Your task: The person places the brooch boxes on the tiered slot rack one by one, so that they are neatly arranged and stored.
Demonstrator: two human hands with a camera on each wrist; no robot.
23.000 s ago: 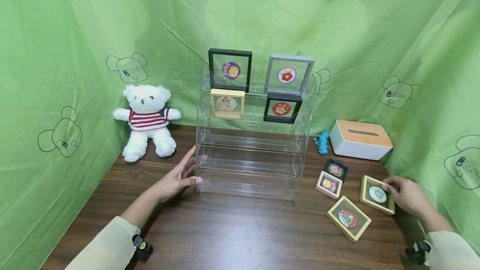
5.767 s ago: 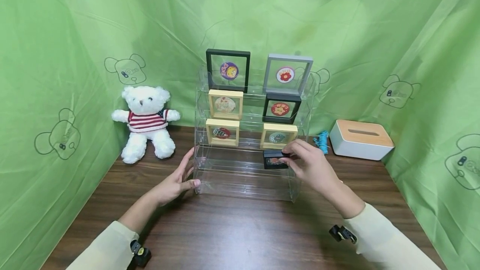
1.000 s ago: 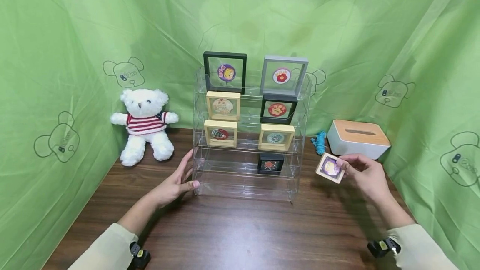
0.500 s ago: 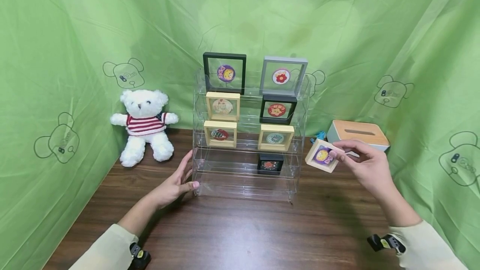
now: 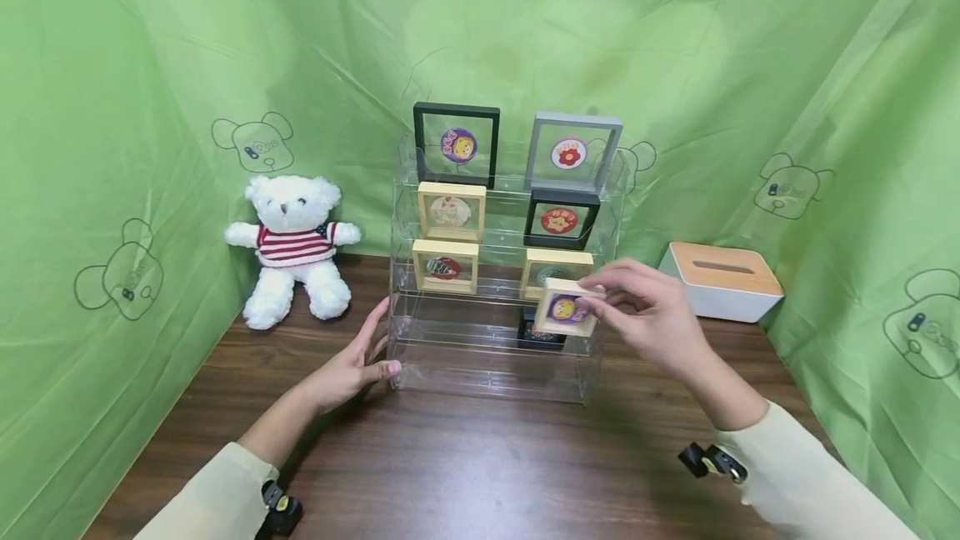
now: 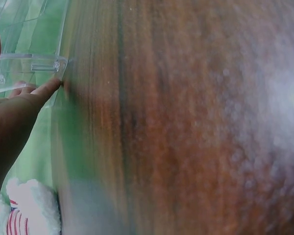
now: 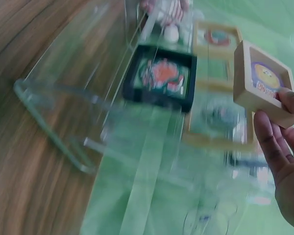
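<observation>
My right hand [image 5: 652, 319] pinches a small pale wood frame [image 5: 553, 322] with a purple and yellow badge between thumb and fingers. It is held tilted in front of the clear tiered display stand [image 5: 480, 386], partly covering a small black frame [image 5: 542, 338] on the fourth tier and a wood frame [image 5: 537, 263] behind. In the right wrist view the pale frame [image 7: 241, 78] is apart from the black frame [image 7: 159, 78]. With fairly straight, spread fingers, my left hand [image 5: 341, 373] touches the stand's left side; the left wrist view shows a fingertip against its edge.
Higher tiers hold a black frame [image 5: 420, 140], a grey frame [image 5: 534, 152], a wood frame [image 5: 480, 215], another black frame [image 5: 531, 219] and a wood frame [image 5: 417, 267]. A white teddy bear [image 5: 292, 244] sits left; a wood-topped tissue box [image 5: 723, 273] stands right.
The larger wood frames and small black frame went from the table onto the stand. Lately my right hand has carried the small pale frame leftward to the stand. My left hand has stayed there.
</observation>
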